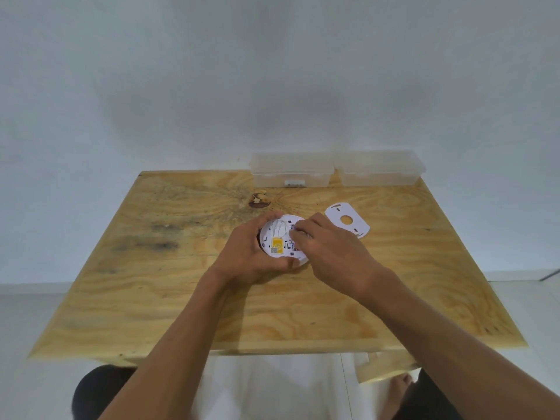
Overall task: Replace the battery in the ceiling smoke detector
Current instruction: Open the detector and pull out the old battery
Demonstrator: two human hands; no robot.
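A round white smoke detector [277, 234] lies back side up on the plywood table [181, 268], showing a yellow label and printed text. My left hand [248, 253] grips its left rim, fingers curled over the far edge and thumb at the near edge. My right hand [327, 250] rests over its right part, fingertips curled down into the open back; what they pinch is hidden. The white mounting plate [360, 225] with a round hole lies flat just right of the detector.
Two clear plastic boxes stand at the table's back edge, one at the centre [292, 171] with something small and white inside, and one at the right [380, 168]. A dark knot [259, 200] marks the wood behind the detector. The white wall rises behind.
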